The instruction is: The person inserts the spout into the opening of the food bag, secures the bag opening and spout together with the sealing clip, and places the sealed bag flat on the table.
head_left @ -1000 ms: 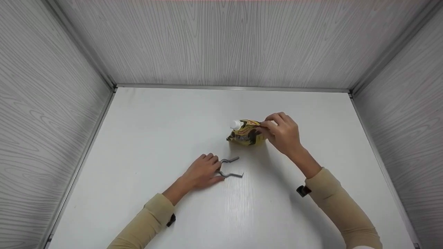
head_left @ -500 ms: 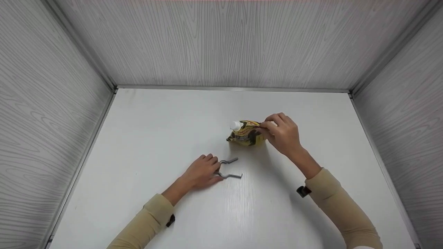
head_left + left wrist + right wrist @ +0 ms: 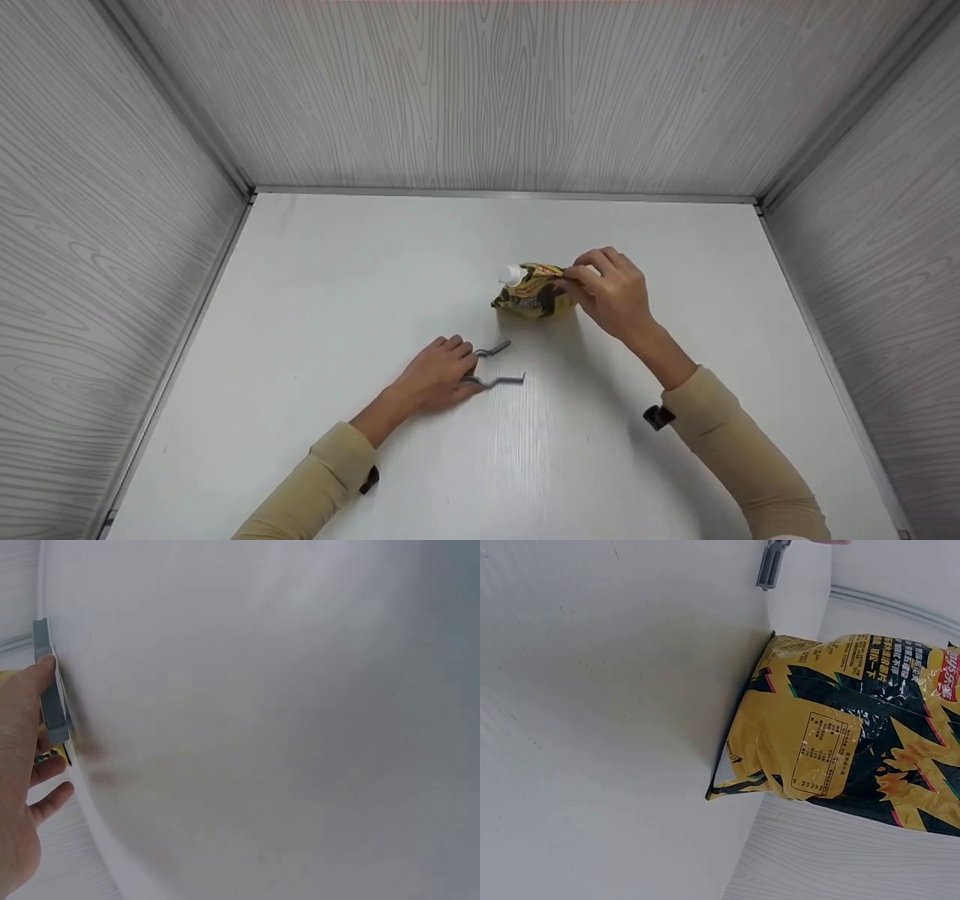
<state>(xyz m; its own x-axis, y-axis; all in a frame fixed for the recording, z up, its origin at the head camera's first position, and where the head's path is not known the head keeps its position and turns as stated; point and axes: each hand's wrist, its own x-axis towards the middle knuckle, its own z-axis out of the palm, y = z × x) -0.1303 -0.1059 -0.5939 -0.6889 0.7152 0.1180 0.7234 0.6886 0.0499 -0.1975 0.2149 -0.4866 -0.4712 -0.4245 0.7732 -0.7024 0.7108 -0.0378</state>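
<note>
My left hand (image 3: 439,375) holds a grey hinged clip-like tool (image 3: 504,380) low over the table, its two bent arms spread and pointing right. The left wrist view shows the thumb lying along one flat grey arm (image 3: 52,701); the fingers hide the tool's joined end. With my right hand (image 3: 613,292) I pinch the top corner of a yellow-and-black snack bag (image 3: 534,298), which stands on the table behind the tool. A round white cap-like piece (image 3: 512,275) shows at the bag's upper left. The right wrist view shows the bag's printed face (image 3: 817,720), plump and creased.
A white table (image 3: 360,277) lies under both hands. Grey wood-grain panels (image 3: 480,90) enclose it at the back and both sides, with a metal strip (image 3: 420,193) along the rear edge. Dark wrist straps (image 3: 658,417) sit below the sleeves.
The grey tool's arms have shifted slightly left and turned a little in my left hand. My right hand and the bag stay about where they were.
</note>
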